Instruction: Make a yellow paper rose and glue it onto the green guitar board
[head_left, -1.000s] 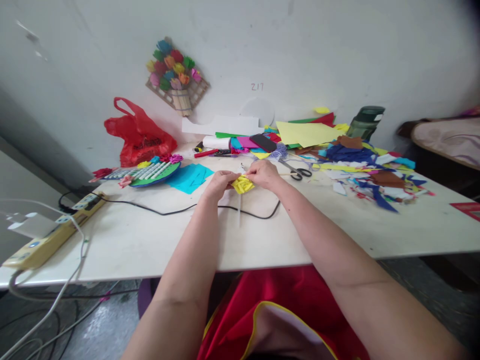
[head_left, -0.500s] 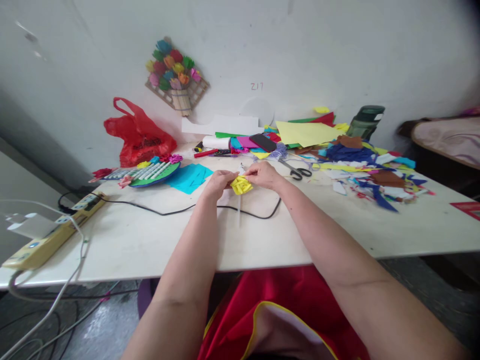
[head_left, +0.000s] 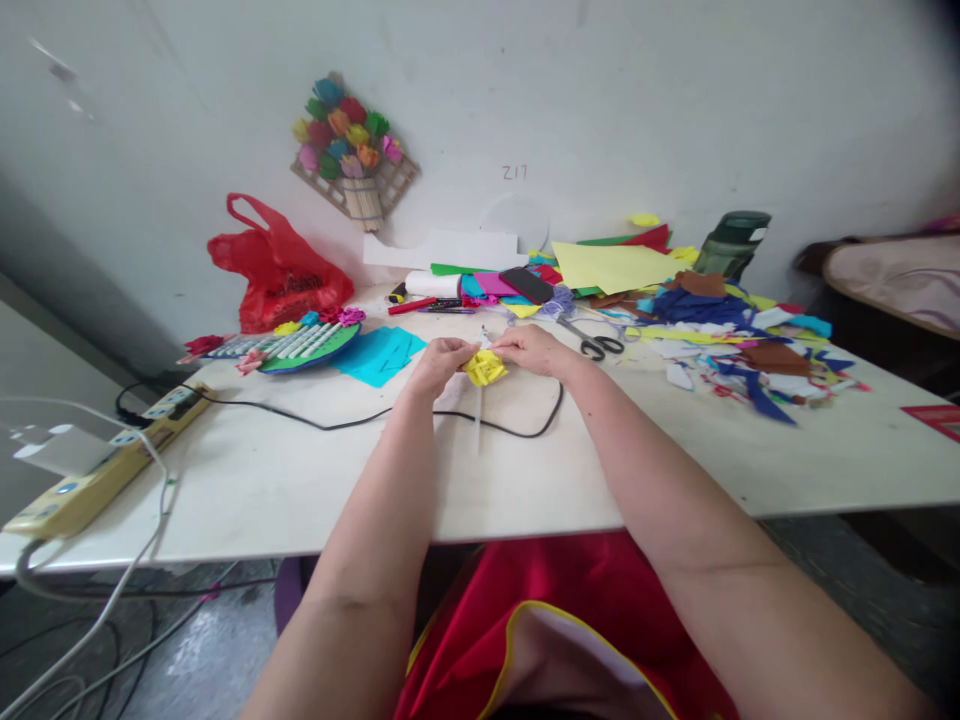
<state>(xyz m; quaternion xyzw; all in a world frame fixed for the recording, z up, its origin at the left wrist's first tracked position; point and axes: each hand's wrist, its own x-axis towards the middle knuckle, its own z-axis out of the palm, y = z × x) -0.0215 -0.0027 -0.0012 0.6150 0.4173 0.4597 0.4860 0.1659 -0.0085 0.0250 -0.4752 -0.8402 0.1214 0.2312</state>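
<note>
A crumpled yellow paper piece [head_left: 486, 368] is pinched between both hands above the white table [head_left: 300, 490]. My left hand [head_left: 441, 366] has its fingers closed on the piece's left edge. On the upper right edge, the fingers of my right hand [head_left: 529, 350] are closed too. Directly below the yellow paper a thin pale stick [head_left: 478, 425] shows; whether it is joined to the paper cannot be made out. A black cable [head_left: 517, 433] runs on the table under the hands.
Scissors [head_left: 600, 346] lie right of my right hand, near paper scraps [head_left: 772, 360] and a green bottle [head_left: 731, 243]. To the left are blue paper [head_left: 379, 355], a green decorated disc [head_left: 315, 350], a red bag [head_left: 277, 270] and a power strip [head_left: 112, 465].
My right hand has shifted very slightly right and its grip on the yellow paper has altered a little. The yellow paper has turned slightly. My left hand is almost where it was.
</note>
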